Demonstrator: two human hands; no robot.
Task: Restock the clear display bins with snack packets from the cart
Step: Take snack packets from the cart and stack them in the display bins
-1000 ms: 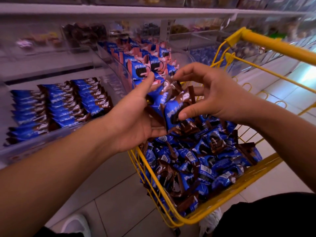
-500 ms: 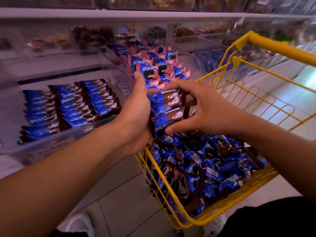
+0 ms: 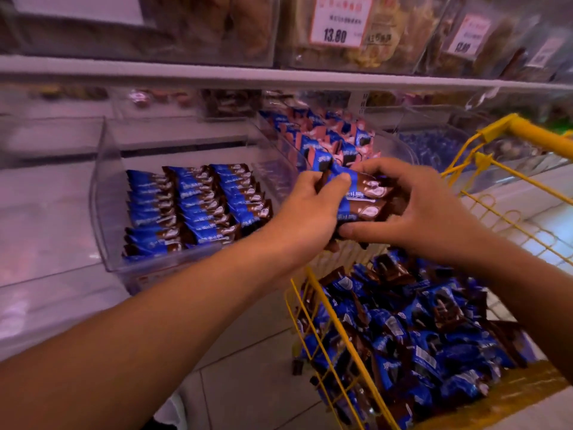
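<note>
Packet stack [image 3: 361, 202] between both hands [image 3: 313, 212] — above cart [image 3: 336, 330]

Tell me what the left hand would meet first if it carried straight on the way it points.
Likely the clear plastic bin of pink-and-blue packets behind the stack of blue-and-brown snack packets that the left hand grips with the right hand; depth is unclear.

Right hand [image 3: 424, 209] fingers [image 3: 372, 169] hide the held packets' [image 3: 362, 197] far ends — cart [image 3: 527, 131] cut off at right.
</note>
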